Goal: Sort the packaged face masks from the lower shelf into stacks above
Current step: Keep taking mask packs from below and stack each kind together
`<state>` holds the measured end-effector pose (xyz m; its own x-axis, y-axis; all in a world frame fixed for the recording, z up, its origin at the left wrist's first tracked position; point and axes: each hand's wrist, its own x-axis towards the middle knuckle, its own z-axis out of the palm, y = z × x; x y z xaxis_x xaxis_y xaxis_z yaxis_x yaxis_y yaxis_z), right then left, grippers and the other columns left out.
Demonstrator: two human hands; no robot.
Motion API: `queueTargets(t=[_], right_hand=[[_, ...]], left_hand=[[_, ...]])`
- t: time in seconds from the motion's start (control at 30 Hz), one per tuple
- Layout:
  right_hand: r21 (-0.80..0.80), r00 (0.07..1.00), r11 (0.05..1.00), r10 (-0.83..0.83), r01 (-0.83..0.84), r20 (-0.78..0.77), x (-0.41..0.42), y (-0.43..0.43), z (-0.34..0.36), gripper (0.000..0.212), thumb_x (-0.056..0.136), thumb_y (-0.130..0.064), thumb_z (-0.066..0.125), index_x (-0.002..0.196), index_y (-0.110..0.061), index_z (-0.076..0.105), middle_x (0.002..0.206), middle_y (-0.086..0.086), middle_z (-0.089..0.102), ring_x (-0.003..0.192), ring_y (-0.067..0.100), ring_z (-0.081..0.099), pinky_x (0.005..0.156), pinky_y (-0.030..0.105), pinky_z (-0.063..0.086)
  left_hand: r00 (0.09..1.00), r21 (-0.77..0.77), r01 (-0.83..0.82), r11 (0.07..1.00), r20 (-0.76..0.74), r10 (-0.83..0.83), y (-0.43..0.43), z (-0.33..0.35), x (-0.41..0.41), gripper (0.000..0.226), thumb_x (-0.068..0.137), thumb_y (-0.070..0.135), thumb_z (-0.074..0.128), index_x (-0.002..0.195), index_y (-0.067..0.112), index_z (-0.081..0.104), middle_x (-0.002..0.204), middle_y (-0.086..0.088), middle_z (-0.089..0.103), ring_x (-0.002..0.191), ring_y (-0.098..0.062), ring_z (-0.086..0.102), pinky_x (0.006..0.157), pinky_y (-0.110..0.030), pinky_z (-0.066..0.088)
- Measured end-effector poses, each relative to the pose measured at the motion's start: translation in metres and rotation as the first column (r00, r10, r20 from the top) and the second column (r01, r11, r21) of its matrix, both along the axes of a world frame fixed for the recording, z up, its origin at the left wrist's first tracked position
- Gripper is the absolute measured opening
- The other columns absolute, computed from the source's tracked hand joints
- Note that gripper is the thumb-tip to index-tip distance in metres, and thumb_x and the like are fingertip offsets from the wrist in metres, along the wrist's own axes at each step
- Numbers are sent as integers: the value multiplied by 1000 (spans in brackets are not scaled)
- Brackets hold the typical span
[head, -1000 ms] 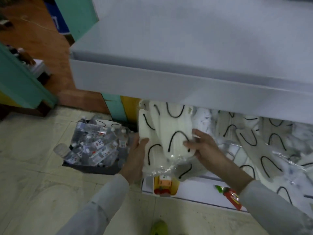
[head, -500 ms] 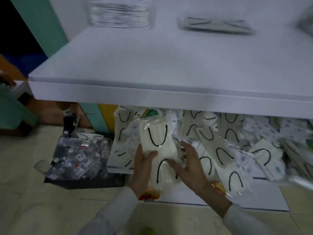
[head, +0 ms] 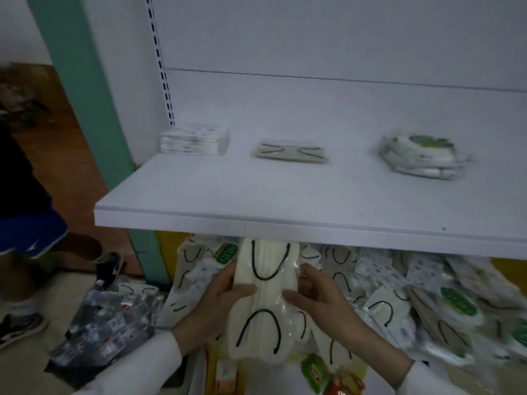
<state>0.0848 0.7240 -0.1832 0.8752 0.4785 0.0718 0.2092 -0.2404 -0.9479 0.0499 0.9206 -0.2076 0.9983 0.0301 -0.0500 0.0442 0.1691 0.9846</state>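
Observation:
A clear packet of cream face masks with black ear loops stands upright just below the front edge of the upper shelf. My left hand grips its left side and my right hand grips its right side. Behind them the lower shelf holds a loose pile of packaged masks. Three stacks sit at the back of the upper shelf: a white printed stack on the left, a flat beige pack in the middle, and green-labelled packs on the right.
A dark tray of small water bottles sits on the floor at the left. Another person's legs and shoes are at the far left beside a teal post. Colourful snack packets lie below my hands.
The view has tilted up, so the stacks on the upper shelf show. Both hands have raised the mask packet from the pile toward the shelf edge.

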Motion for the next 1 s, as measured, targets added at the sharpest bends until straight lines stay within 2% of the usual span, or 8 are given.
queueTargets(t=[0.13,0.27,0.4,0.5,0.6,0.73,0.87,1.0], right_hand=[[-128,988,985,123,-111,93,-6,-18,41,23,84,-10,68,72,-24,54,58,-14,50,55,-1,45,56,16,36],[-402,898,894,330,-199,291,-3,-24,89,21,79,-28,59,84,-10,52,67,-7,51,61,9,46,57,32,36],[-617,695,775,521,-141,496,13,-9,143,15,81,-23,58,86,-24,44,69,-3,50,61,16,45,58,35,37],[-749,539,662,616,41,574,30,12,176,23,88,-27,55,110,-23,49,83,-8,51,71,12,44,64,31,38],[-643,564,744,456,183,688,60,20,191,46,87,-41,60,128,-30,44,115,-13,56,99,9,53,81,27,42],[-226,873,961,-31,160,486,105,15,168,84,68,-39,82,138,-32,34,132,-15,49,120,5,47,96,20,37],[75,965,981,-188,177,184,128,40,120,81,68,-17,84,133,-27,38,128,-8,53,119,11,51,100,23,40],[247,958,937,-275,249,77,134,63,105,70,66,-13,85,124,-26,48,115,-6,61,104,6,58,80,15,47]], left_hand=[[985,-35,165,986,-40,-166,2,17,-18,82,30,29,97,102,2,66,98,-16,72,88,-26,70,66,-31,56],[996,24,92,995,-4,-92,34,45,-14,105,13,36,97,109,16,59,105,-11,71,92,-25,69,66,-34,57],[946,377,55,925,276,-168,55,108,2,98,41,36,95,126,27,46,127,8,56,116,-11,53,91,-27,47],[896,517,-88,851,415,-160,52,142,20,56,62,20,84,113,25,60,113,12,65,98,-5,62,78,-20,51],[869,415,-307,856,489,75,58,156,44,29,72,2,77,94,18,67,91,7,73,86,-8,67,73,-22,51],[863,273,-380,884,448,233,86,154,71,33,71,4,79,97,21,67,97,3,72,93,-13,67,82,-29,53],[895,339,-355,872,391,212,95,146,86,30,67,11,82,88,27,67,88,7,73,89,-10,66,84,-32,49],[938,314,-303,900,265,223,108,135,97,47,57,26,84,100,29,65,104,2,68,101,-17,62,91,-37,50]])
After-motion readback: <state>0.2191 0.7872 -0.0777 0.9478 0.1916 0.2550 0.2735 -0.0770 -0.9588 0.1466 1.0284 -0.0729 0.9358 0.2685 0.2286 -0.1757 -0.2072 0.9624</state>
